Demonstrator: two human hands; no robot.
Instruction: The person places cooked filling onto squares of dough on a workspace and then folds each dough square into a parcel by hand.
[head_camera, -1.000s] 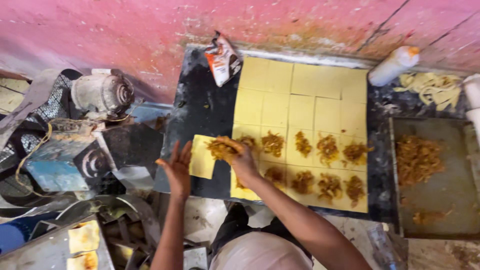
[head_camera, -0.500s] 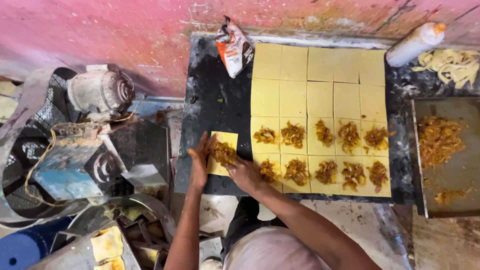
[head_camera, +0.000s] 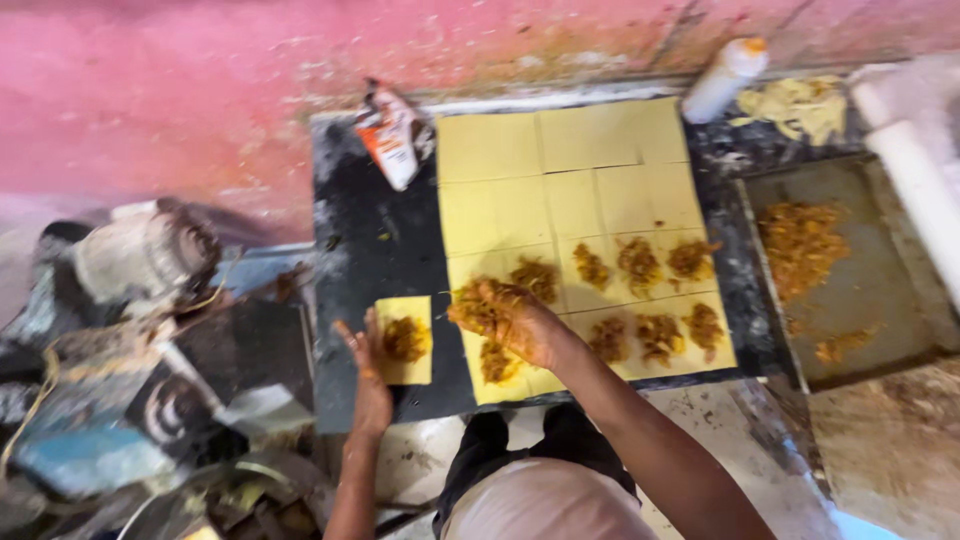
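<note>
— Position of the hands?
— The left hand (head_camera: 368, 372) lay open, fingers touching the left edge of a separated dough square (head_camera: 405, 340) carrying filling on the dark counter (head_camera: 375, 255). The right hand (head_camera: 508, 318) was closed on a clump of filling (head_camera: 478, 303), over the sheet of cut dough squares (head_camera: 560, 175).
— Surroundings?
— A metal tray (head_camera: 870, 290) of filling stood to the right.

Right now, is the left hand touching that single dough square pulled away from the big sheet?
Touching. In the head view, the left hand lies against the left edge of the separate dough square, with no gap visible between them.
</note>
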